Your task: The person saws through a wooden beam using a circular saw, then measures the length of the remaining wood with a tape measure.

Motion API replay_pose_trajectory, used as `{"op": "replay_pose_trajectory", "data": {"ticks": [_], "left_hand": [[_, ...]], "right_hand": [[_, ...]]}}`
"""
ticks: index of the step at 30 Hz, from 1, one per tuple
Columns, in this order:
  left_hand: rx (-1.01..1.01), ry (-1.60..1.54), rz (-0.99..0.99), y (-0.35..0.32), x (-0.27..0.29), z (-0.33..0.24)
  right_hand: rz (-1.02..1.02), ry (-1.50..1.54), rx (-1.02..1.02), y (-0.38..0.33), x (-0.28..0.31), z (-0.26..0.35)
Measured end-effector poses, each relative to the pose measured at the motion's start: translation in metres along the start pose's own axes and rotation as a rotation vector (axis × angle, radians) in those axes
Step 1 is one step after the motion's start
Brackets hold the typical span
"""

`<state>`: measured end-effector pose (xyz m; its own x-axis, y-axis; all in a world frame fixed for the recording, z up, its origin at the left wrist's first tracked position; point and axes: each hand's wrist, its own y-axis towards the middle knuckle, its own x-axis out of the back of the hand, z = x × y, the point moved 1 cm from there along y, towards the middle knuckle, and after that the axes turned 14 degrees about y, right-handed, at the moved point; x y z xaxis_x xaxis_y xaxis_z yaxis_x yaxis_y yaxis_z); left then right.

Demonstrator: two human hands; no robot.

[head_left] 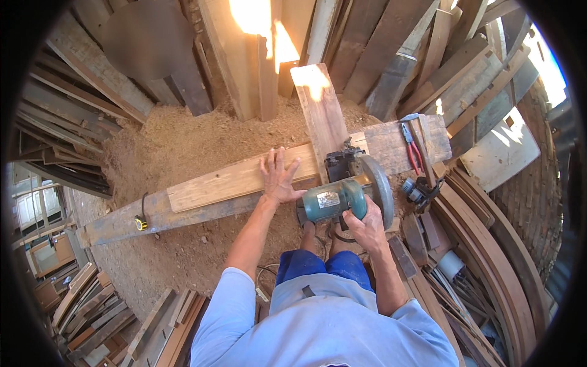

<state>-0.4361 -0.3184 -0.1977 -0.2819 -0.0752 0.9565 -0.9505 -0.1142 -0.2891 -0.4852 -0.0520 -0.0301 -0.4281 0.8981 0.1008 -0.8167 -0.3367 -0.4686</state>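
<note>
Pale timber plank [235, 179] lies lengthwise on a longer grey beam [122, 223], with a second board [321, 113] crossing it at a right angle near the saw. The person's left hand [278, 177] rests flat and open on the plank, fingers spread, pressing it down just beside the teal circular saw [342, 197]. The right hand [367, 225] is closed around the saw's rear handle; its blade guard [378, 189] stands at the plank's right end. For a clean cut, the judgement here is that the flat hand should stay well to the left of the blade line, bearing straight down so the plank cannot creep on the beam, while the saw's base sits level on the wood. A yellow tape measure [141, 224] lies on the beam's left part, red-handled pliers [413, 150] on the wide board at right. Sawdust [183, 144] is heaped behind the work, so footing and the trailing cord deserve care.
</note>
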Motion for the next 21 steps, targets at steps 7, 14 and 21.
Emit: {"op": "replay_pose_trajectory", "data": {"ticks": [7,14,21], "left_hand": [[-0.008,0.007,-0.087,-0.002,-0.011,0.003],[0.001,0.029,-0.047,0.000,-0.005,0.000],[-0.017,-0.017,-0.114,-0.001,-0.005,-0.001]], "right_hand": [[-0.001,0.024,0.036,0.004,-0.009,-0.001],[0.041,0.057,0.008,0.013,-0.009,-0.005],[0.062,0.091,0.000,0.025,-0.010,-0.005]]}}
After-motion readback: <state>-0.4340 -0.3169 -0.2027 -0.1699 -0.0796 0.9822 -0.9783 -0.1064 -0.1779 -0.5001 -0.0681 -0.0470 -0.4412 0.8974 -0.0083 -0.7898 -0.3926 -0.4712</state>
